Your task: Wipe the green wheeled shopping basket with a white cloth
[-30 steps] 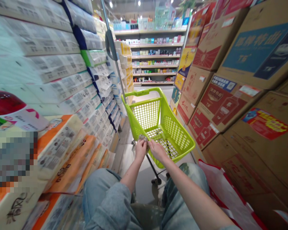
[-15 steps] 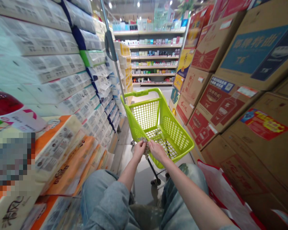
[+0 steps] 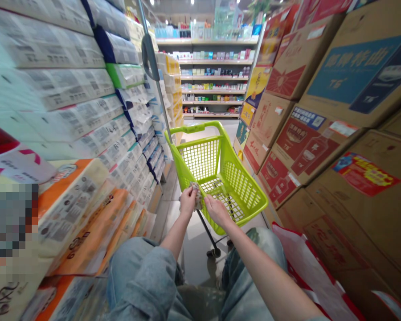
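Left fingers [image 3: 191,191] pinch one cloth [image 3: 198,203]; right fingers [image 3: 209,204] touch one green cart [image 3: 238,185].

Left hand [image 3: 188,200] pinches crumpled greyish cloth [image 3: 198,196] beside lime-green cart basket [image 3: 200,157], right hand [image 3: 216,210] at basket's near rim; cartons [image 3: 316,138] stacked along right.

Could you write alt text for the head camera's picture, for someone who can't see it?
A person's left hand holds what looks like a crumpled cloth at a green shopping cart; the right hand appears to touch the cart's near edge. Wrapped packs line the left, cardboard boxes the right.
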